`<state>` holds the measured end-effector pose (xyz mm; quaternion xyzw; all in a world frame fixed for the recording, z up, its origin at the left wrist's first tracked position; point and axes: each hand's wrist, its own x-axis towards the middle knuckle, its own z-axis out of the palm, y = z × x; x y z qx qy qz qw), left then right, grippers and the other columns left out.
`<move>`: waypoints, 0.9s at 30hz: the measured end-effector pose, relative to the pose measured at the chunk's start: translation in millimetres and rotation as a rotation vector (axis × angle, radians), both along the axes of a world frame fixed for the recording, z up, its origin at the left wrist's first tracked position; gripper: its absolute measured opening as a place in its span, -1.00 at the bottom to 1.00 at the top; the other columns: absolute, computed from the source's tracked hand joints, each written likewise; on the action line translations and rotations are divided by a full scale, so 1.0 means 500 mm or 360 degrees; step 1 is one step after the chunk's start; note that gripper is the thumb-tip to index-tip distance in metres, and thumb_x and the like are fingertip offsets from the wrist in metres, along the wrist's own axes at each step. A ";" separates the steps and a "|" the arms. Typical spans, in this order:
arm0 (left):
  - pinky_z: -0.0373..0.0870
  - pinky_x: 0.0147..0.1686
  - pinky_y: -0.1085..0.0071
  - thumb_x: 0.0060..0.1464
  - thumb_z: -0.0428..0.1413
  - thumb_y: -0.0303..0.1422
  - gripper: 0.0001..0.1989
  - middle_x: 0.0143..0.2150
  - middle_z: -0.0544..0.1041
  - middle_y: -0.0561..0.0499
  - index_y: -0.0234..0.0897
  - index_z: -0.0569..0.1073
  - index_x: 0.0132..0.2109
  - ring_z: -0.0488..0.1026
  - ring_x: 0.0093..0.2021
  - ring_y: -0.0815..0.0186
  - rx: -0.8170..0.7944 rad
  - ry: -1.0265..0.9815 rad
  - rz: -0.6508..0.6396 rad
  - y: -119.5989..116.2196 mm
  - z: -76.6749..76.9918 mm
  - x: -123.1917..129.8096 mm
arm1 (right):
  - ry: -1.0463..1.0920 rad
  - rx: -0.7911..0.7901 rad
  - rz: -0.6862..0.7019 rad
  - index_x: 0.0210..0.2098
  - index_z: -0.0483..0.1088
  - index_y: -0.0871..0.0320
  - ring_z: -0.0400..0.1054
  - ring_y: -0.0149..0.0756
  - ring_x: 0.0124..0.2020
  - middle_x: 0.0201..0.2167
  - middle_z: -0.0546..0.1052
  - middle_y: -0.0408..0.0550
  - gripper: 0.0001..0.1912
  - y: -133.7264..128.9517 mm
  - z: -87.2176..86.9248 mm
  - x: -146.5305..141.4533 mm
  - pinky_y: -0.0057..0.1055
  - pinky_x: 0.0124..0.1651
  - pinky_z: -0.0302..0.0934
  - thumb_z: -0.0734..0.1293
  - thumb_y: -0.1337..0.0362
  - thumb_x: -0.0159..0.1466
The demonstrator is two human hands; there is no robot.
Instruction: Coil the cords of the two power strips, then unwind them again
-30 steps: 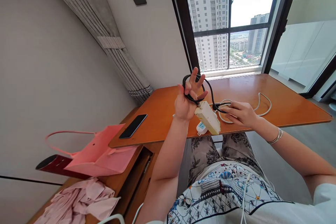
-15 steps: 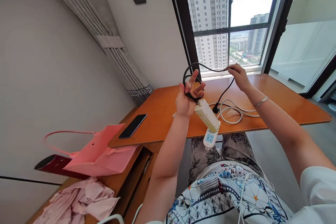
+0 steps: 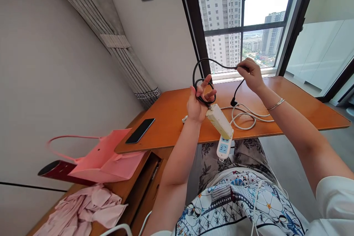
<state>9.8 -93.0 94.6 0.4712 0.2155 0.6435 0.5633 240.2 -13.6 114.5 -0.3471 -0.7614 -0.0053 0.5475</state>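
Note:
My left hand (image 3: 197, 104) is raised over the orange table (image 3: 298, 107) and grips the loops of a black cable (image 3: 203, 64) coiled around its fingers. A cream power strip (image 3: 219, 120) hangs from that cable just below the hand. My right hand (image 3: 251, 74) is held up to the right and pinches the same black cable. The cable's black plug (image 3: 233, 102) dangles under the right hand, just above the table. A white and blue power strip (image 3: 224, 147) hangs over the table's near edge, and its white cord (image 3: 245, 117) lies coiled on the table.
A black phone (image 3: 140, 130) lies on the table's left part. A pink bag (image 3: 106, 156), a dark red box (image 3: 59, 171) and crumpled pink cloth (image 3: 88, 210) rest on a lower wooden cabinet at the left. A large window (image 3: 240, 22) stands behind the table.
My right hand rose from the table with the black cable, lifting its plug off the surface and drawing a larger loop. The white and blue strip slid over the near edge.

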 end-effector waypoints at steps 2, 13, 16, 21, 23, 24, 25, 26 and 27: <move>0.32 -0.61 0.50 0.27 -0.10 0.18 -0.43 -0.09 0.68 0.00 -0.21 0.31 -0.42 0.52 -0.48 0.43 0.0023 0.0011 -0.0006 0.001 -0.005 0.001 | -0.0543 -0.0286 0.0192 -0.15 0.54 0.16 0.35 -0.30 -0.35 -0.39 0.48 -0.09 -0.76 -0.037 -0.031 0.007 -0.36 -0.27 0.20 0.30 0.21 0.28; 0.00 -0.77 0.46 0.16 0.07 0.17 -0.38 -0.25 0.68 0.00 -0.25 0.15 -0.53 0.13 -0.75 0.57 -0.0031 0.0034 -0.0119 -0.031 0.003 0.031 | -0.1830 -0.0805 -0.0012 -0.17 0.60 0.28 0.55 -0.02 -0.16 -0.21 0.64 0.22 -0.66 -0.079 -0.219 -0.071 -0.37 -0.22 0.25 0.36 0.11 0.30; -0.02 -0.77 0.46 0.16 0.10 0.15 -0.38 -0.23 0.69 -0.01 -0.25 0.12 -0.54 0.12 -0.76 0.57 -0.0027 0.0039 -0.0124 -0.028 0.011 0.027 | -0.1807 -0.0821 0.0004 -0.18 0.61 0.25 0.56 -0.07 -0.19 -0.25 0.66 0.19 -0.68 -0.055 -0.221 -0.077 -0.41 -0.24 0.23 0.37 0.12 0.30; -0.01 -0.76 0.45 0.18 0.11 0.12 -0.39 -0.22 0.68 -0.02 -0.25 0.12 -0.54 0.09 -0.76 0.58 -0.0018 0.0058 -0.0159 -0.019 0.022 0.027 | -0.1585 -0.0793 -0.0118 -0.11 0.57 0.20 0.54 -0.09 -0.10 -0.13 0.64 0.14 -0.68 -0.014 -0.227 -0.067 -0.41 -0.19 0.21 0.34 0.08 0.36; -0.02 -0.75 0.46 0.17 0.12 0.12 -0.39 -0.27 0.67 -0.02 -0.25 0.13 -0.55 0.09 -0.76 0.58 -0.0055 0.0086 -0.0167 -0.020 0.024 0.031 | -0.1497 -0.0786 -0.0245 -0.10 0.55 0.22 0.53 -0.07 -0.09 -0.12 0.63 0.17 -0.66 0.002 -0.231 -0.064 -0.38 -0.18 0.20 0.30 0.09 0.39; -0.02 -0.75 0.46 0.17 0.12 0.11 -0.39 -0.29 0.66 -0.02 -0.25 0.13 -0.55 0.09 -0.76 0.58 -0.0075 0.0099 -0.0175 -0.021 0.024 0.033 | -0.1467 -0.0784 -0.0298 -0.10 0.55 0.24 0.53 -0.05 -0.08 -0.12 0.62 0.19 -0.66 0.010 -0.232 -0.064 -0.37 -0.17 0.20 0.28 0.09 0.40; -0.03 -0.75 0.47 0.17 0.12 0.11 -0.39 -0.31 0.66 -0.02 -0.25 0.13 -0.55 0.09 -0.75 0.58 -0.0095 0.0109 -0.0185 -0.023 0.023 0.035 | -0.1444 -0.0779 -0.0341 -0.09 0.54 0.25 0.52 -0.04 -0.08 -0.11 0.61 0.21 -0.65 0.016 -0.231 -0.063 -0.36 -0.17 0.19 0.27 0.11 0.41; -0.03 -0.75 0.47 0.17 0.12 0.10 -0.39 -0.32 0.66 -0.03 -0.25 0.12 -0.55 0.09 -0.75 0.58 -0.0112 0.0114 -0.0197 -0.024 0.023 0.036 | -0.1423 -0.0771 -0.0380 -0.08 0.54 0.25 0.51 -0.05 -0.07 -0.07 0.60 0.22 -0.65 0.023 -0.228 -0.062 -0.36 -0.17 0.19 0.25 0.12 0.42; -0.03 -0.75 0.48 0.18 0.12 0.09 -0.39 -0.30 0.66 -0.03 -0.26 0.11 -0.55 0.09 -0.75 0.59 -0.0125 0.0107 -0.0207 -0.025 0.022 0.036 | -0.1395 -0.0765 -0.0412 -0.06 0.53 0.24 0.51 -0.07 -0.08 -0.03 0.58 0.22 -0.65 0.028 -0.223 -0.059 -0.37 -0.17 0.18 0.25 0.12 0.42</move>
